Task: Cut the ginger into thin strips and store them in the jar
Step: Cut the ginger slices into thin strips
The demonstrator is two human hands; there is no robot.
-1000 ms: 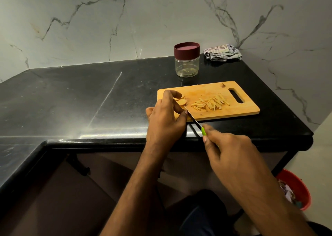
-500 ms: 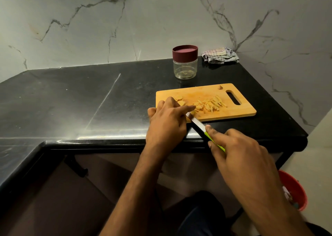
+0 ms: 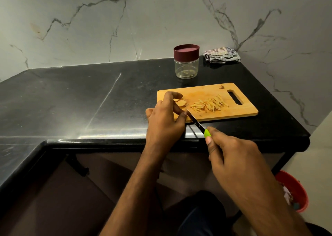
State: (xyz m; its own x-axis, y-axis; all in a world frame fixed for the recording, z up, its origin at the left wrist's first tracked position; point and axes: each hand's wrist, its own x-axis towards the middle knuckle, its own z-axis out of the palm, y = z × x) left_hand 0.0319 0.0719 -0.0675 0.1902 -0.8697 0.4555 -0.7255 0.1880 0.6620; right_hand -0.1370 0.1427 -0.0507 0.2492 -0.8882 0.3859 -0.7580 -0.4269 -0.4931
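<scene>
1. My left hand (image 3: 164,122) curls over the ginger slices (image 3: 181,102) on the board (image 3: 239,112).
2. My right hand (image 3: 231,156) grips the knife (image 3: 197,122) — tip beside the slices.
3. Strips (image 3: 209,104) lie right of both; the jar (image 3: 186,61) stands behind, lidded.

Ginger slices (image 3: 180,102): a few flat tan rounds, overlapping near the left end of the wooden cutting board (image 3: 239,114), partly hidden. Ginger strips (image 3: 209,104): loose pile of thin pale-yellow sticks, mid-board, lying flat at mixed angles. One small ginger scrap (image 3: 222,86) alone at the far edge. Jar (image 3: 186,68): clear, upright, maroon lid on, just beyond the board on the black counter, apart from it.
</scene>
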